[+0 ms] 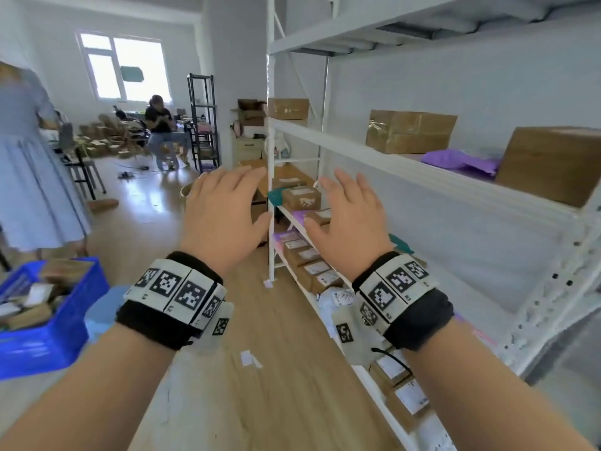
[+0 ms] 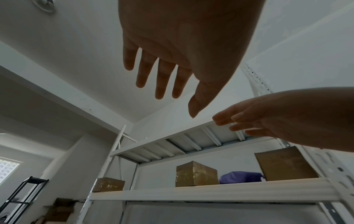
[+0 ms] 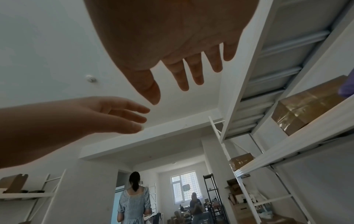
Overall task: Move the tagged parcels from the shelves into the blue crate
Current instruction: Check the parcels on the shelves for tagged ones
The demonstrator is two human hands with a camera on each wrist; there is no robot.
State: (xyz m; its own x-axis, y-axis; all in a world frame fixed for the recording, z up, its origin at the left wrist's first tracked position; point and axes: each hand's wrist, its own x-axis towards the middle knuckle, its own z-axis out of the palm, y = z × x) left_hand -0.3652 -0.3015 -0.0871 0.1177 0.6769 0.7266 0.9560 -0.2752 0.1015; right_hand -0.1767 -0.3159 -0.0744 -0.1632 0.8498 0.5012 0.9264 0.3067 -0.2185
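Note:
Both hands float empty in mid-air beside the white shelf unit. My left hand has its fingers spread straight, and my right hand is the same, a hand's width to its right. The left wrist view shows the left hand with spread fingers against the ceiling; the right wrist view shows the right hand likewise. Small brown parcels with white labels line the low shelf beneath the right hand. The blue crate, at the lower left on the floor, holds several parcels.
Larger taped boxes and a purple mailer bag sit on the upper shelf. A person in a pale dress stands at the left; another sits by the window. Paper scraps lie on the wooden floor.

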